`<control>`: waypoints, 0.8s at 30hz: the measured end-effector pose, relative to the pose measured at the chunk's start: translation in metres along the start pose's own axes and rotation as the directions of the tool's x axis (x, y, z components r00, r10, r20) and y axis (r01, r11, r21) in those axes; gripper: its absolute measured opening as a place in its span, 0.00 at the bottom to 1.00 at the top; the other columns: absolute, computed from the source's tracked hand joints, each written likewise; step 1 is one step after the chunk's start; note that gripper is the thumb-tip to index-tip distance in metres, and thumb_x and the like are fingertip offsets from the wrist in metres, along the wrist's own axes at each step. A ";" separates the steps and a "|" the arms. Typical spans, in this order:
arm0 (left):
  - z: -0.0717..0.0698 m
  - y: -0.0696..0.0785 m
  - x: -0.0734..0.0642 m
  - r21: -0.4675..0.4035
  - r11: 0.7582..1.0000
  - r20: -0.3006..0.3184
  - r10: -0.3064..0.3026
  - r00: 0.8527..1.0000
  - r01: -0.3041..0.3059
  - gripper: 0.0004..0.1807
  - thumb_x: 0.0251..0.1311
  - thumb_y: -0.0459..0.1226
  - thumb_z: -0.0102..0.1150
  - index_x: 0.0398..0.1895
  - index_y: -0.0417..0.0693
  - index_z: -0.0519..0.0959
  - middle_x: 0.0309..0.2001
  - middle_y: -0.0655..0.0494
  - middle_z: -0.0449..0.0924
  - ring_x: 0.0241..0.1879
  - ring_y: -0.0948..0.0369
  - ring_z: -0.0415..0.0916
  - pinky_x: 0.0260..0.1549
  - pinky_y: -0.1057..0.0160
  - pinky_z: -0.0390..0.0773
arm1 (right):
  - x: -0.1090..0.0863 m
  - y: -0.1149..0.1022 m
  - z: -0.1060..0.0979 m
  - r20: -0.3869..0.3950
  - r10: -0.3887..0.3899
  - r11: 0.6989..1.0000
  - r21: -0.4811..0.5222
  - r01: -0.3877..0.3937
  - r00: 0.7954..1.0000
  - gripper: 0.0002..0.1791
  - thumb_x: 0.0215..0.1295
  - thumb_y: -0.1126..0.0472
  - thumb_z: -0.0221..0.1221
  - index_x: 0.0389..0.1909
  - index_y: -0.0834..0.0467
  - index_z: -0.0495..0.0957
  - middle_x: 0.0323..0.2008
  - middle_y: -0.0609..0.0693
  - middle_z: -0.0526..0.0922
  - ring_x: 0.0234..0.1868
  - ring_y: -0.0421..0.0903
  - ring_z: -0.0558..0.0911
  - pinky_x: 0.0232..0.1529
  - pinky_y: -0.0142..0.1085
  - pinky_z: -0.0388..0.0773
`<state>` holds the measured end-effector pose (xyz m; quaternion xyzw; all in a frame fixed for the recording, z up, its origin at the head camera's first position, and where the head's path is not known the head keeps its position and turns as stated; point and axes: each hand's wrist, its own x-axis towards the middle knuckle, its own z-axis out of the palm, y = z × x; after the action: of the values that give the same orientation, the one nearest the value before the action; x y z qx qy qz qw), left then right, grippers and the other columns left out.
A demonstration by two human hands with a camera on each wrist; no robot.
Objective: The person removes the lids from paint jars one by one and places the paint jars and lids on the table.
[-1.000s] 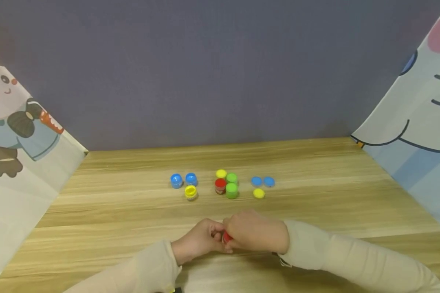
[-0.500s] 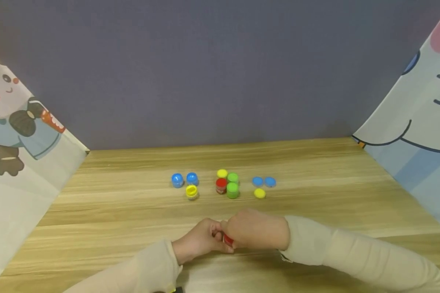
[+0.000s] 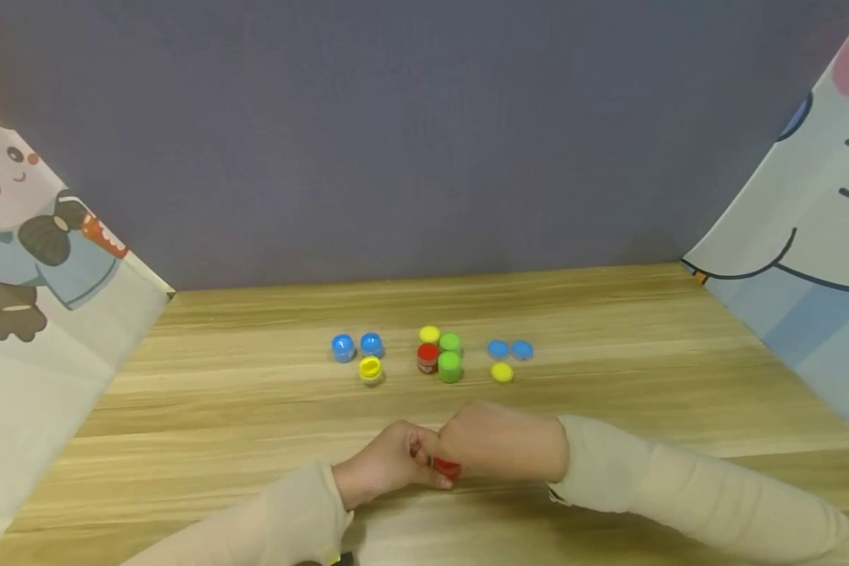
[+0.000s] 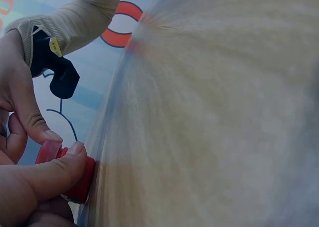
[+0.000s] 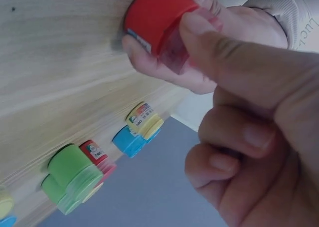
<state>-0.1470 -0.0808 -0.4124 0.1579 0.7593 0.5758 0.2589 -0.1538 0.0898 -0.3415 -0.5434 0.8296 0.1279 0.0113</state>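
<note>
Slightly more of the red jar shows between the hands than a second ago, and jar and right hand have both edged rightward. Over the near part of the desk, the left hand curls its thumb and fingers round the jar's opaque body, while the right hand pinches the translucent end, its lower fingers curled inward. Whether the base touches the desk is hard to tell.

I judge the step in hand to be working the lid loose; the next move calls for the left hand to steady the body while the right twists or pulls that end clear.

Farther off, a yellow jar stands before two blue jars; rightward, a second red jar stands beside two green jars. A yellow disc and two blue discs, perhaps lids, lie apart at the right.
</note>
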 end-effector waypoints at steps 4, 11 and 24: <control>0.000 -0.001 0.000 -0.002 1.000 -0.003 0.002 1.000 -0.002 0.13 0.42 0.27 0.71 0.34 0.43 0.84 0.13 0.59 0.69 0.14 0.68 0.58 0.14 0.72 0.59 | -0.002 0.003 0.002 -0.018 -0.027 1.000 0.007 0.027 0.999 0.11 0.56 0.67 0.61 0.32 0.49 0.70 0.14 0.38 0.65 0.14 0.33 0.60 0.17 0.23 0.61; -0.001 -0.001 0.000 -0.026 1.000 0.017 -0.010 1.000 0.010 0.16 0.42 0.26 0.71 0.39 0.43 0.84 0.10 0.61 0.62 0.12 0.67 0.54 0.14 0.73 0.56 | -0.009 0.006 0.010 -0.085 -0.021 0.966 0.254 0.042 0.996 0.27 0.60 0.60 0.60 0.61 0.54 0.67 0.12 0.37 0.62 0.12 0.31 0.58 0.14 0.22 0.57; -0.001 0.000 0.002 0.020 1.000 -0.003 -0.006 1.000 0.006 0.18 0.41 0.26 0.71 0.39 0.46 0.85 0.12 0.60 0.65 0.13 0.68 0.57 0.14 0.75 0.58 | -0.008 -0.012 0.021 -0.101 0.396 0.852 0.412 -0.324 0.913 0.20 0.61 0.44 0.57 0.17 0.51 0.67 0.12 0.39 0.62 0.13 0.34 0.61 0.13 0.27 0.59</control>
<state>-0.1488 -0.0806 -0.4131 0.1572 0.7658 0.5677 0.2579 -0.1419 0.0971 -0.3630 -0.3740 0.9230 -0.0885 0.0182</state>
